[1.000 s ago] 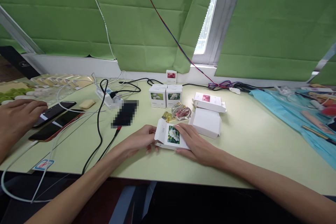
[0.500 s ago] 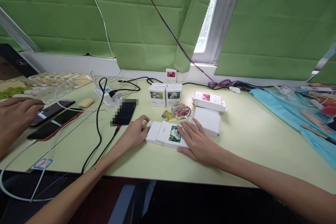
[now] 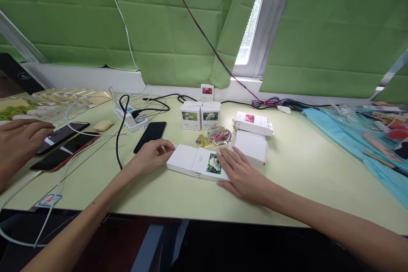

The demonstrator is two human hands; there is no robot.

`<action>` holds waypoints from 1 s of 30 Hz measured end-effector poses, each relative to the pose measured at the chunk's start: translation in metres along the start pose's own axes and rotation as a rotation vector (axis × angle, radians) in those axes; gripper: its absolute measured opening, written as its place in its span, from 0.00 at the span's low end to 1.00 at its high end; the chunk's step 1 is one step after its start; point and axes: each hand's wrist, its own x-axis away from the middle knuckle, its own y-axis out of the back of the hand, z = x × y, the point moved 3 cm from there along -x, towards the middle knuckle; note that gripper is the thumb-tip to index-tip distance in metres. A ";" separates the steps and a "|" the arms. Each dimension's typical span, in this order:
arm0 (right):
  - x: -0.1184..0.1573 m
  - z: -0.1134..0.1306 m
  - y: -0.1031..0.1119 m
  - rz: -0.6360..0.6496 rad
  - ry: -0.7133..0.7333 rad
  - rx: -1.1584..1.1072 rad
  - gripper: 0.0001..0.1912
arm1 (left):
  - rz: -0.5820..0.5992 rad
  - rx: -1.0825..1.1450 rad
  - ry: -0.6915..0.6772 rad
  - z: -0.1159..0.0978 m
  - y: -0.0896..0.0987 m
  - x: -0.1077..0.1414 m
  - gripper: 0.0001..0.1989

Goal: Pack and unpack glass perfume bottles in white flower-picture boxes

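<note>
A white cardboard box sleeve [image 3: 199, 161] with a white-flower picture lies flat on the table. My right hand [image 3: 242, 173] holds its right end down, fingers over the top and thumb at the front edge. A plain white inner box [image 3: 182, 158] sticks out of the sleeve's left end. My left hand [image 3: 152, 156] pinches the left end of this inner box; its fingertips are partly hidden. Just behind the sleeve are a clear bottle with red contents [image 3: 219, 135] and a small gold piece [image 3: 202, 140]. A plain white box [image 3: 251, 146] stands beside my right fingers.
Small flower-print boxes [image 3: 191, 117] stand at the back. A white box with a pink picture [image 3: 251, 123] lies at right. A black phone [image 3: 149, 136], power strip [image 3: 132, 121] and cables are at left. Another person's hand [image 3: 24, 146] rests by two phones. Blue plastic [image 3: 350, 144] lies far right.
My left hand has moved left, drawing the inner box further out of the sleeve. My right hand has stayed on the sleeve.
</note>
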 end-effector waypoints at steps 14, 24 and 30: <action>0.015 0.007 0.026 -0.144 0.110 0.096 0.25 | 0.090 0.207 -0.042 0.001 0.001 0.004 0.25; 0.004 -0.028 0.067 -0.108 -0.429 -0.869 0.22 | -0.311 0.007 -0.279 -0.068 0.007 0.030 0.18; -0.031 -0.029 0.065 0.001 -0.373 -1.396 0.22 | -0.160 0.219 -0.373 -0.116 -0.013 0.007 0.24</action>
